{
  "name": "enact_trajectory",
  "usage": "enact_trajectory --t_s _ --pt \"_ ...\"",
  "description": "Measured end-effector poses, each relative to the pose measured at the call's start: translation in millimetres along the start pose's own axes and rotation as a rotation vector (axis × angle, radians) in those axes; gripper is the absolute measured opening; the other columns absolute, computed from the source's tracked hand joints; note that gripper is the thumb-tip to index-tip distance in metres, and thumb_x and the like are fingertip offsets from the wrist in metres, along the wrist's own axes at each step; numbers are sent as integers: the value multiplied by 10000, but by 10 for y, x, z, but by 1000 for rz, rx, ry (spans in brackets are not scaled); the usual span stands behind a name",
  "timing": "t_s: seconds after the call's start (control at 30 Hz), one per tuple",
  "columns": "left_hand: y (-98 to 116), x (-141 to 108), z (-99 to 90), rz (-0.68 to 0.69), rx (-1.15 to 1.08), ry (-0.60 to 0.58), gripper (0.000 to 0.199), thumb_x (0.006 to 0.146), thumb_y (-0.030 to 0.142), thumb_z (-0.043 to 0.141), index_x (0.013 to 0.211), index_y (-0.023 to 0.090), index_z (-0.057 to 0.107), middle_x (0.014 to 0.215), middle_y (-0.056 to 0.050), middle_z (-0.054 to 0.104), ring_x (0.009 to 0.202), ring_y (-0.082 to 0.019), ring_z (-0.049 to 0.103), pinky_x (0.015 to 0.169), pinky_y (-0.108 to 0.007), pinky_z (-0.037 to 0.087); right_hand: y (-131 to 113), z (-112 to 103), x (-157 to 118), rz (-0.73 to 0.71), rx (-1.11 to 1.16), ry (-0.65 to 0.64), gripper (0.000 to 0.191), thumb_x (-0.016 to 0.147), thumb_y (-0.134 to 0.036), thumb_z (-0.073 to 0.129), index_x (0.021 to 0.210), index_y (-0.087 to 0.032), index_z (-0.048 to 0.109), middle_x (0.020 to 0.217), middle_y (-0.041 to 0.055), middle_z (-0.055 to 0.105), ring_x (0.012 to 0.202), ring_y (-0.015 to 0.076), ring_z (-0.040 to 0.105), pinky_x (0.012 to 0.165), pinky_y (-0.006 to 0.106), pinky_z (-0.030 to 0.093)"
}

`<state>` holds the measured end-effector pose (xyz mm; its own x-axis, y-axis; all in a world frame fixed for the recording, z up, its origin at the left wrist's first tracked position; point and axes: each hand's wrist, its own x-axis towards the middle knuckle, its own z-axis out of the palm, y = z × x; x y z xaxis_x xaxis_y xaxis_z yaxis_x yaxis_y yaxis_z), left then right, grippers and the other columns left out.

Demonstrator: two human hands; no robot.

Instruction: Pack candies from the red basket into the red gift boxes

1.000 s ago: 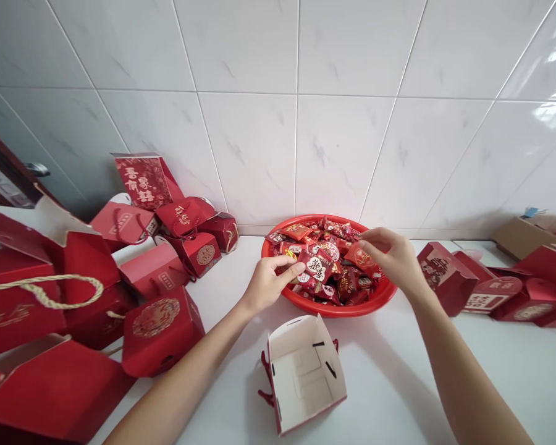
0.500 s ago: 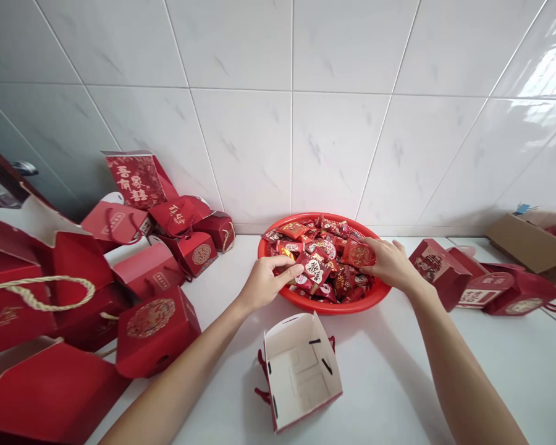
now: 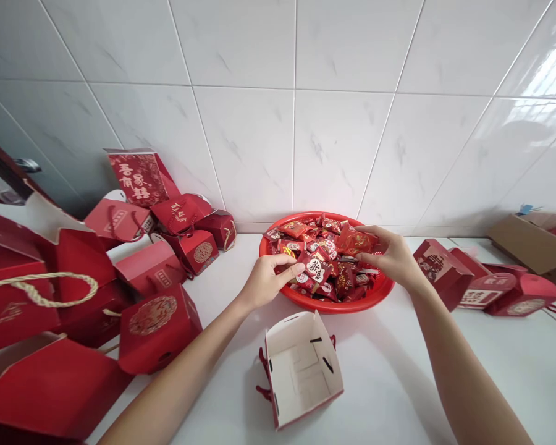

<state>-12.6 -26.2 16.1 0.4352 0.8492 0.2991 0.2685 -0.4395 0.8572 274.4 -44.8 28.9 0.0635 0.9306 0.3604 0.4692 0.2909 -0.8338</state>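
A red plastic basket (image 3: 327,307) full of red-wrapped candies (image 3: 345,278) stands against the wall. At its left front, my left hand (image 3: 269,281) pinches a dark red candy packet (image 3: 314,269) with white characters between thumb and fingers. My right hand (image 3: 390,254) is over the basket's right side, its thumb and fingers closed on a red candy packet (image 3: 352,240) with a gold print. In front of the basket sits an open gift box (image 3: 303,377), white inside, with dark red cord handles on its sides. Nothing lies inside it.
Many red gift boxes (image 3: 160,324) crowd the left side, some with rope handles. More red boxes (image 3: 442,272) stand at the right, and a brown cardboard carton (image 3: 528,247) lies beyond them. A white tiled wall (image 3: 343,148) closes off the back of the white counter (image 3: 389,383).
My right hand has lifted slightly, and the gold-printed packet in it has tilted up and moved a little left. My left hand keeps its grip on its packet.
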Motion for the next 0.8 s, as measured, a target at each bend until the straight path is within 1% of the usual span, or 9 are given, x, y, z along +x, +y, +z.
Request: enact_trajectory --t_s 0.13,0.2,0.3,0.4,0.47,0.6,0.7,0.77,0.8 --pt "9 -3 3 -13 -5 7 343 870 482 648 782 165 744 768 -14 730 753 -177 644 747 -252 482 -20 -5 -5 64 185 -70 569 656 -300 828 1210 -232 718 1094 81 776 860 279 733 710 418 630" --pt "6 -2 6 -15 -6 10 341 867 482 649 777 167 742 770 -14 729 757 -180 646 751 -255 484 -36 0 -9 79 252 -86 578 643 -311 861 1201 -235 731 1070 76 780 875 277 732 733 420 631" --pt "-7 -2 14 -18 1 21 343 865 488 651 770 169 733 774 -13 730 758 -183 648 749 -259 482 -75 22 -22 96 322 -115 558 639 -349 900 1165 -232 757 1046 79 784 952 296 730 801 441 627" --pt "-22 -6 22 -26 30 25 353 875 496 640 778 170 736 773 -16 737 761 -188 651 747 -266 479 -122 71 -38 108 357 -140 512 636 -395 917 1099 -223 783 983 80 786 935 295 734 817 459 623" --pt "-26 -9 25 -24 57 19 359 889 495 626 791 170 744 774 -19 742 762 -191 653 747 -272 479 -145 114 -43 112 376 -121 520 613 -395 933 1081 -224 786 971 73 783 921 285 734 832 460 617" --pt "-12 -10 28 -2 100 16 346 902 473 615 786 174 744 752 -14 734 739 -183 646 735 -270 471 -148 187 -28 146 420 -30 566 576 -367 955 1089 -217 770 1014 69 782 938 270 729 883 453 593" --pt "-5 -12 34 16 131 17 328 902 449 616 763 176 734 747 -9 728 725 -174 638 717 -264 459 -133 214 -13 168 485 18 473 548 -352 968 944 -204 757 934 54 782 905 254 730 882 427 582" --pt "-9 -16 38 27 154 16 324 906 441 609 765 177 734 754 -11 728 725 -174 635 715 -266 455 -128 227 -18 164 517 12 403 547 -344 969 829 -202 718 874 39 773 872 238 729 851 396 581" --pt "-11 -18 39 32 165 17 324 908 440 605 769 178 735 762 -14 730 731 -176 635 718 -268 456 -128 236 -25 161 523 -2 390 562 -342 965 806 -205 694 854 31 768 854 229 727 820 378 581"
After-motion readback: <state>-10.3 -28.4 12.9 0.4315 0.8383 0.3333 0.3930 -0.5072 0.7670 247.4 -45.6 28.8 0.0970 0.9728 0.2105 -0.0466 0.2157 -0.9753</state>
